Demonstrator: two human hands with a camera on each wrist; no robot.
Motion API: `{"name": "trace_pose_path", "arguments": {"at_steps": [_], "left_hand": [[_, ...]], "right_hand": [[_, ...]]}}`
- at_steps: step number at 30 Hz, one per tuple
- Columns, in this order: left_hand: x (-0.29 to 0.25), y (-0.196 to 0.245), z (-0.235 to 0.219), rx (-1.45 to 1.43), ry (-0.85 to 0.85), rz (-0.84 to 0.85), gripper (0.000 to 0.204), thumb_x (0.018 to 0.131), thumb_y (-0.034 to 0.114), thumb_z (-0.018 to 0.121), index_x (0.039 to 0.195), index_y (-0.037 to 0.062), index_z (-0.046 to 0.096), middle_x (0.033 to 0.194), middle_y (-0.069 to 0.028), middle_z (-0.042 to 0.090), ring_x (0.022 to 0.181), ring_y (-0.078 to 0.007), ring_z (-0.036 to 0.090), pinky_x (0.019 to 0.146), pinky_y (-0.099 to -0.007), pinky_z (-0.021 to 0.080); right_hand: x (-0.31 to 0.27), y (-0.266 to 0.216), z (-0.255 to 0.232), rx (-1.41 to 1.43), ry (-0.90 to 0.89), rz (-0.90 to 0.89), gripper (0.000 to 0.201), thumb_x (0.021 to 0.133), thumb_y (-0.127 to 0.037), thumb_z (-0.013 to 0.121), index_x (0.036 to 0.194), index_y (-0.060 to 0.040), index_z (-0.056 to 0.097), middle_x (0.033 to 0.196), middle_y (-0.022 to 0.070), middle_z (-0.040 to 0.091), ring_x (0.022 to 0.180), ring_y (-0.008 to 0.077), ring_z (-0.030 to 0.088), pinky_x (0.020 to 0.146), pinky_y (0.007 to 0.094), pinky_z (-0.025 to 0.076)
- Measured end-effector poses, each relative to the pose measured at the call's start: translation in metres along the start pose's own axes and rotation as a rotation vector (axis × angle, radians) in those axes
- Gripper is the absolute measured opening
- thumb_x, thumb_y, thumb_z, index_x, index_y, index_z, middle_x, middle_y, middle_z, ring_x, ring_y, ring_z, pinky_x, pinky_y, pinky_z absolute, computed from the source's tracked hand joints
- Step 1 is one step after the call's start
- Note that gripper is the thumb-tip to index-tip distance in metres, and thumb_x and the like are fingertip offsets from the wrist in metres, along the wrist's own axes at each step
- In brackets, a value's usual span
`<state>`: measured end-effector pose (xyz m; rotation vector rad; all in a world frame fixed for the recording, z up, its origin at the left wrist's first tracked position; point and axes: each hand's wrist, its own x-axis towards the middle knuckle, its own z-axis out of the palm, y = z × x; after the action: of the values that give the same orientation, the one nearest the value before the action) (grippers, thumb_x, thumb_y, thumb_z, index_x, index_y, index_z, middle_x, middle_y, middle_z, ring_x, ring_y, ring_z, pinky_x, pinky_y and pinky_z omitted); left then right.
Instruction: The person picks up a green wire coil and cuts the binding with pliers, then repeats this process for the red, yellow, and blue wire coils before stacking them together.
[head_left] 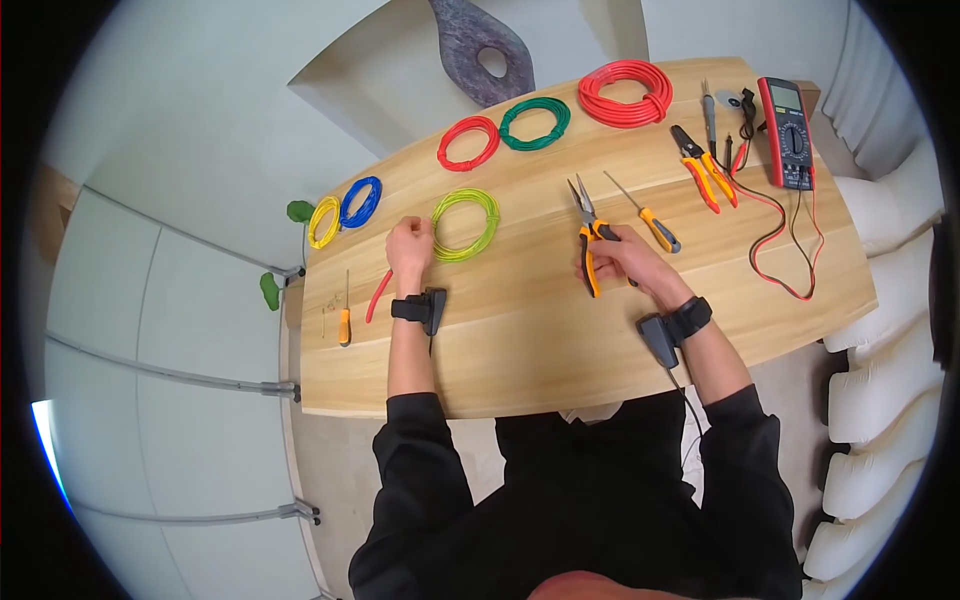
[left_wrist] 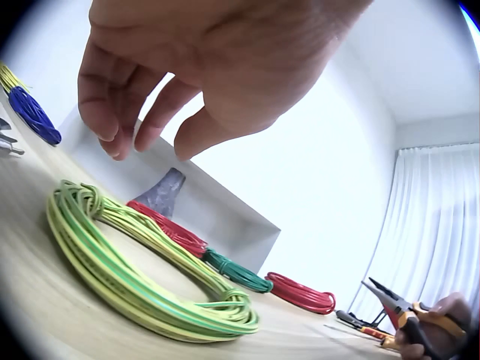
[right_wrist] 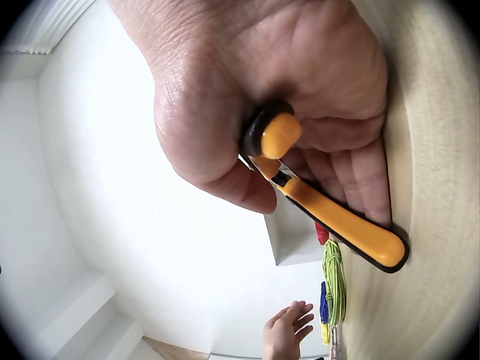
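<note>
My right hand (head_left: 632, 262) holds long-nose pliers (head_left: 588, 222) with orange and black handles. Their jaws stand slightly apart and point away from me. Seen from the right wrist, one handle (right_wrist: 349, 227) lies along the fingers and the other sits against the palm. My left hand (head_left: 410, 247) is raised over the table, its fingers loosely bent around nothing. Just to its right lies a yellow-green coil of wire (head_left: 437, 222); in the left wrist view the fingertips hang above and behind this coil (left_wrist: 150, 304). A red handle (head_left: 378, 295) shows beside the left wrist.
Blue (head_left: 347, 215), yellow (head_left: 313, 232), red (head_left: 443, 150) and green (head_left: 505, 128) coils line the far side, with a larger red coil (head_left: 625, 112). Screwdrivers (head_left: 657, 228) (head_left: 345, 328) lie on both sides. At right are wire strippers (head_left: 697, 170), a soldering iron (head_left: 709, 118) and a multimeter (head_left: 789, 130).
</note>
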<state>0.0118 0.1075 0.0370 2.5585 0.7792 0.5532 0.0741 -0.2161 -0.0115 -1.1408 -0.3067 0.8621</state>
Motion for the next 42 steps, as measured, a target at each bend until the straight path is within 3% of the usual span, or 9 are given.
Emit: {"name": "trace_pose_path", "arguments": {"at_steps": [5, 12, 15, 17, 21, 23, 30, 35, 42], "left_hand": [[-0.003, -0.017, 0.014, 0.270, 0.041, -0.045, 0.039, 0.074, 0.035, 0.062, 0.090, -0.0001, 0.063, 0.086, -0.0199, 0.063, 0.085, -0.0329, 0.060, 0.075, -0.0395, 0.046], [0.003, -0.032, 0.020, 0.174, -0.138, -0.115, 0.043, 0.068, 0.036, 0.067, 0.090, -0.0013, 0.063, 0.084, -0.0199, 0.063, 0.083, -0.0319, 0.060, 0.077, -0.0378, 0.046], [0.005, -0.046, 0.028, -0.017, -0.208, -0.143, 0.035, 0.069, 0.028, 0.067, 0.083, -0.0029, 0.062, 0.076, -0.0161, 0.063, 0.071, -0.0260, 0.062, 0.064, -0.0327, 0.049], [-0.006, -0.031, 0.017, -0.500, -0.386, -0.296, 0.018, 0.075, 0.018, 0.061, 0.075, -0.0002, 0.058, 0.060, -0.0037, 0.054, 0.051, -0.0120, 0.053, 0.047, -0.0242, 0.044], [-0.018, -0.009, 0.011, -0.745, -0.353, -0.383, 0.010, 0.076, 0.015, 0.059, 0.073, 0.0057, 0.055, 0.059, -0.0025, 0.052, 0.049, -0.0112, 0.052, 0.044, -0.0211, 0.043], [-0.023, 0.002, 0.013, -1.166, -0.393, -0.596, 0.011, 0.078, 0.016, 0.058, 0.075, 0.0067, 0.054, 0.061, -0.0023, 0.052, 0.048, -0.0107, 0.050, 0.042, -0.0211, 0.043], [-0.034, 0.012, 0.017, -1.275, -0.585, -0.548, 0.024, 0.085, 0.029, 0.056, 0.079, 0.0051, 0.053, 0.054, 0.0000, 0.050, 0.048, -0.0104, 0.051, 0.040, -0.0233, 0.039], [-0.060, 0.041, 0.032, -1.101, -0.261, -0.323, 0.030, 0.090, 0.030, 0.047, 0.080, 0.0029, 0.051, 0.050, -0.0038, 0.050, 0.042, -0.0108, 0.045, 0.042, -0.0222, 0.034], [-0.070, 0.047, 0.037, -1.046, -0.194, -0.217, 0.023, 0.089, 0.025, 0.046, 0.081, 0.0033, 0.051, 0.050, -0.0038, 0.050, 0.045, -0.0111, 0.048, 0.047, -0.0216, 0.036]], "right_hand": [[-0.001, 0.000, 0.001, 0.011, 0.023, -0.001, 0.020, 0.085, -0.014, 0.049, 0.096, 0.0023, 0.051, 0.084, 0.0157, 0.062, 0.072, 0.0222, 0.064, 0.065, 0.0297, 0.053], [-0.002, -0.001, 0.003, -0.067, 0.016, 0.003, 0.026, 0.085, -0.012, 0.048, 0.104, 0.0060, 0.048, 0.088, 0.0174, 0.062, 0.076, 0.0231, 0.064, 0.071, 0.0297, 0.052], [-0.006, -0.002, 0.009, -0.080, -0.009, -0.021, 0.021, 0.082, -0.014, 0.053, 0.094, 0.0037, 0.052, 0.082, 0.0116, 0.062, 0.070, 0.0195, 0.063, 0.064, 0.0279, 0.052], [-0.010, -0.004, 0.015, -0.110, -0.005, -0.018, 0.020, 0.082, -0.014, 0.053, 0.091, 0.0037, 0.053, 0.081, 0.0105, 0.062, 0.068, 0.0180, 0.062, 0.063, 0.0273, 0.051], [-0.013, -0.005, 0.021, -0.275, -0.016, -0.023, 0.018, 0.081, -0.016, 0.053, 0.080, 0.0023, 0.056, 0.074, 0.0079, 0.061, 0.062, 0.0134, 0.059, 0.058, 0.0242, 0.049], [-0.015, -0.006, 0.022, -0.319, -0.006, -0.025, 0.019, 0.081, -0.017, 0.053, 0.077, 0.0016, 0.057, 0.070, 0.0072, 0.061, 0.060, 0.0123, 0.058, 0.055, 0.0234, 0.047], [-0.023, -0.015, 0.021, -0.588, -0.020, 0.056, 0.026, 0.079, -0.023, 0.053, 0.070, 0.0002, 0.057, 0.060, 0.0056, 0.059, 0.054, 0.0115, 0.055, 0.050, 0.0249, 0.042], [-0.031, -0.025, 0.026, -0.649, 0.018, 0.074, 0.023, 0.080, -0.019, 0.052, 0.069, 0.0008, 0.054, 0.059, 0.0051, 0.056, 0.053, 0.0121, 0.054, 0.051, 0.0260, 0.042], [-0.031, -0.026, 0.025, -0.698, 0.090, 0.158, 0.023, 0.078, -0.018, 0.051, 0.066, 0.0021, 0.053, 0.057, 0.0066, 0.056, 0.051, 0.0138, 0.055, 0.049, 0.0272, 0.042]]}}
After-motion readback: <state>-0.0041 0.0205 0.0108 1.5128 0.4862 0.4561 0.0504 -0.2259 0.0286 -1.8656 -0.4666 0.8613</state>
